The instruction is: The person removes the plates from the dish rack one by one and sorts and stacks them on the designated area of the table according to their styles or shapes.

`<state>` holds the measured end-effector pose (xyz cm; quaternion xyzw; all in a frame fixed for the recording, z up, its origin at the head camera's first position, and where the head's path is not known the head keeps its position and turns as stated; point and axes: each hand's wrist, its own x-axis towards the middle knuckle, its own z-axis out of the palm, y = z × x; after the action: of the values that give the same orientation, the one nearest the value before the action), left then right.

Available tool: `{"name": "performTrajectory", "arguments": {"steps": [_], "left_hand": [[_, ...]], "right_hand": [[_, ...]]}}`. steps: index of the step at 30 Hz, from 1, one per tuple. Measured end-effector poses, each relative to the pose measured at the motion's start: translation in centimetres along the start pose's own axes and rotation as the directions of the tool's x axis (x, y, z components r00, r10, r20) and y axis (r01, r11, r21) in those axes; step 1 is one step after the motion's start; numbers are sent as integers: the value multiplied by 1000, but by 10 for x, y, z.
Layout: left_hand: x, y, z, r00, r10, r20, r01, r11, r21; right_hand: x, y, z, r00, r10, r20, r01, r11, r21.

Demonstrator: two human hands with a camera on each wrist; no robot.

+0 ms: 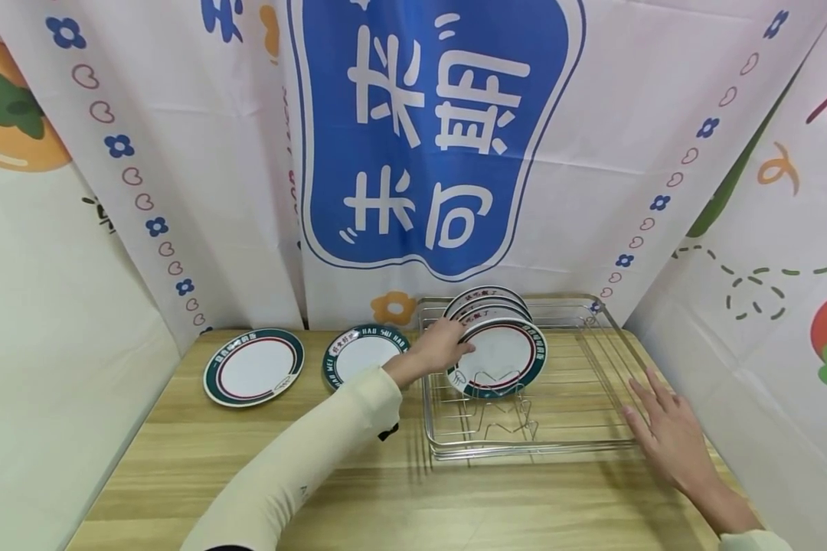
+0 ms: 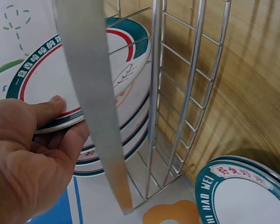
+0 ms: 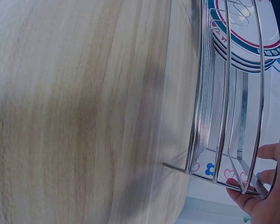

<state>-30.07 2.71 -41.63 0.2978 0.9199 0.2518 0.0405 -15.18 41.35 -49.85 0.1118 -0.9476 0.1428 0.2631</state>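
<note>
My left hand (image 1: 437,348) pinches the left edge of a white plate (image 1: 499,352) with a green-and-red rim. In the left wrist view, the thumb (image 2: 51,109) lies on its face and the fingers curl behind it. This plate leans upright in a wire dish rack (image 1: 565,446), in front of several similar plates (image 1: 485,292) standing behind it. At the rack's right side, my right hand (image 1: 671,432) has its fingers extended, the fingertips touching the rim. The right wrist view shows these fingers (image 3: 268,151) against the rack's end rail (image 3: 252,175).
Two spots left of the rack hold plates on the wooden table (image 1: 344,505): a single visible plate (image 1: 255,367) at far left, and a small stack (image 2: 242,196) beside the rack. Printed cloth (image 1: 413,138) hangs behind and along the sides.
</note>
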Motion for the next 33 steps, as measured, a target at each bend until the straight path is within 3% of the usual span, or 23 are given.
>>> {"name": "performTrajectory", "arguments": {"steps": [9, 20, 30, 33], "left_hand": [[-4, 5, -9, 998, 43, -35, -42, 999, 35], [-16, 9, -25, 983, 90, -159, -84, 995, 45], [-35, 12, -48, 952, 127, -277, -138, 990, -22], [-40, 11, -56, 937, 149, -316, -166, 986, -27]], "right_hand": [[1, 0, 0, 1000, -3, 11, 3, 1000, 5], [1, 0, -1, 1000, -1, 19, 0, 1000, 11], [0, 0, 1, 1000, -11, 2, 11, 1000, 2], [0, 0, 0, 1000, -4, 7, 4, 1000, 10]]}}
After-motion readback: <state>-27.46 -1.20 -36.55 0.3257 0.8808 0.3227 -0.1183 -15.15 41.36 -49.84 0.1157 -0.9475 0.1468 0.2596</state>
